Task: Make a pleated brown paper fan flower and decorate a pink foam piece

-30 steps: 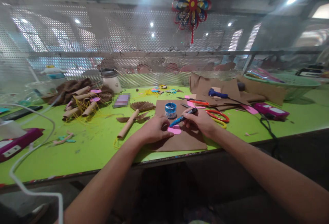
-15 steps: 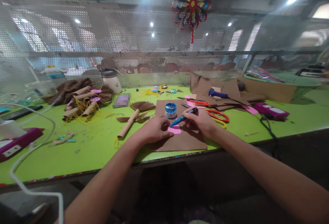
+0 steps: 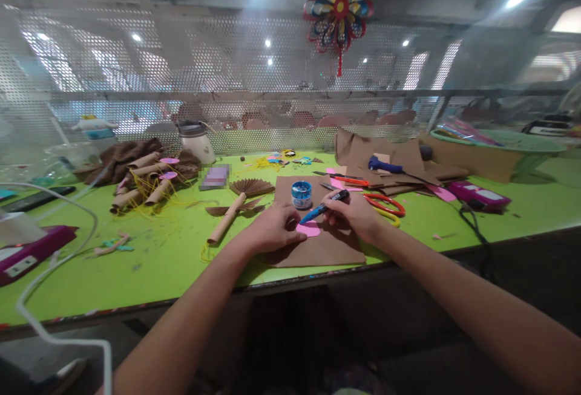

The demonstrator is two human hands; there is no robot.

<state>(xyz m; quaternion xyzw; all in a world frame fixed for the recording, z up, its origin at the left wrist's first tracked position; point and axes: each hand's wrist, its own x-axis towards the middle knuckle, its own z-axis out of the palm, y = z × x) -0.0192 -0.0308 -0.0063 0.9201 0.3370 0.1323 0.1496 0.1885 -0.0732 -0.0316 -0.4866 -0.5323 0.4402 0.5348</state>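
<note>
A blue marker [image 3: 325,206] is gripped in my right hand [image 3: 349,216], slanting down and left. Its tip meets a small piece of pink paper [image 3: 309,229] near the upper left edge. My left hand [image 3: 272,227] is closed, its curled fingers and thumb holding the left side of that paper. Beneath both lies a sheet of brown paper [image 3: 324,252]. Just beyond my hands stands a small jar [image 3: 301,195] with blue on it. Scissors with red handles [image 3: 385,204] rest to the right of my right hand.
A rolled brown paper tube with pleated fans [image 3: 227,219] lies left of my hands. Farther left is a pile of paper tubes [image 3: 149,186] with yellow strings. An orange cutter [image 3: 351,179], a blue glue gun [image 3: 385,165] and a purple power strip [image 3: 480,196] lie to the right.
</note>
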